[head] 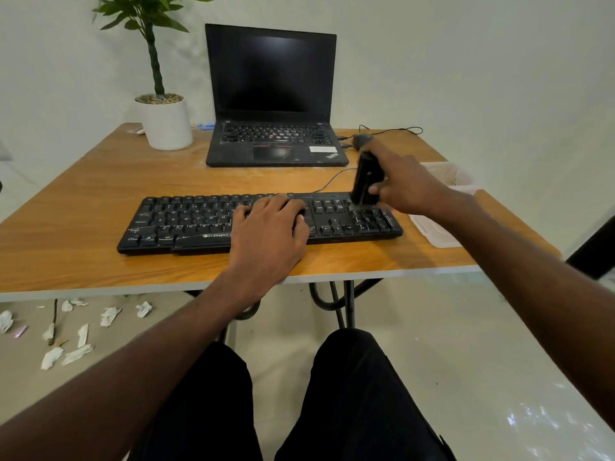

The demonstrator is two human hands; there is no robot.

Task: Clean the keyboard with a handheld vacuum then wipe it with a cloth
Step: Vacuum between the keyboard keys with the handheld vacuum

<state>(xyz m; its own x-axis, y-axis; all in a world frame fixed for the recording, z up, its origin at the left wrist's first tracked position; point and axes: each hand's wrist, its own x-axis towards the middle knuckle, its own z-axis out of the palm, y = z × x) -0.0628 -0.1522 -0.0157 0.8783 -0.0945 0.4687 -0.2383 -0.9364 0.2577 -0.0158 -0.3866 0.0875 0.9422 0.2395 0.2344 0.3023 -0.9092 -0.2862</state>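
Keyboard (186,224), a black full-size board marked Zebronics, lies near the front edge of the wooden desk (83,207), its long axis running left to right across the person's view, with the number pad at the right end. The left hand (271,234) lies flat and spread on the keys right of centre, palm down, clasping nothing and apparently pinning the board in place. The right hand (399,181) is closed around a black handheld vacuum (366,181), held upright with its nozzle pointing down at the upper part of the number pad; whether the nozzle touches the keys or hovers just above them cannot be told through the blur. The vacuum thus sits at the far right end of the long axis, so nearly all the board stretches away to the left of it, and any sweep along the rows would have to run leftward, where the resting left hand stands in the path. The vacuuming step looks to be in hand; no cloth can be made out. Behind the keyboard stands an open ThinkPad laptop (273,94) with a dark screen, a potted plant (163,121) to its left, and a wired mouse (362,139) behind the right hand. Torn paper scraps (80,334) litter the floor below the desk's left side.
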